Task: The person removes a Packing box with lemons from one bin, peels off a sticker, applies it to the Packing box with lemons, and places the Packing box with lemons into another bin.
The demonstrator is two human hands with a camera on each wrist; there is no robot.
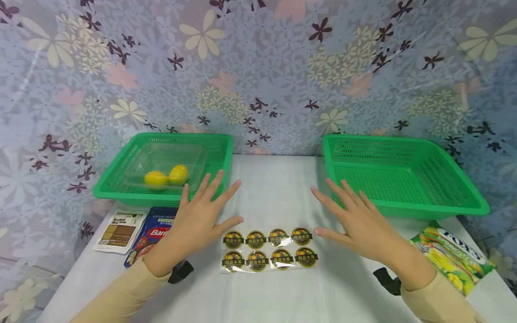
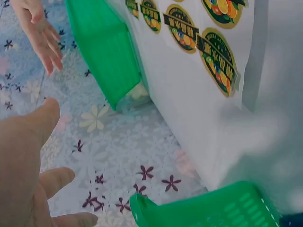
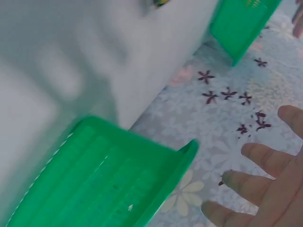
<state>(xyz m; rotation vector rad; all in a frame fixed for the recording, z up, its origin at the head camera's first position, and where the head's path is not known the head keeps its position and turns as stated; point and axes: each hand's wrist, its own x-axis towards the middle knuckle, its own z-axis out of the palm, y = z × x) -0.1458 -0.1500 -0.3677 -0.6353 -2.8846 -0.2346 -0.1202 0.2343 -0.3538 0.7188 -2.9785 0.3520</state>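
Note:
Both hands hover over the white table with fingers spread, holding nothing. The left hand is near the front right corner of the left green basket. In that basket lie a clear plastic box and two lemons; whether the lemons are inside the box is hard to tell. My right hand is by the front left corner of the right green basket, which shows a bare bottom. Between the hands lies a sheet of round fruit stickers, flat on the table.
At the left, a white and brown packet lies beside a blue Barilla packet, partly behind the left arm. A green and yellow Fox's bag is at the right edge. A flowered cloth hangs behind the table.

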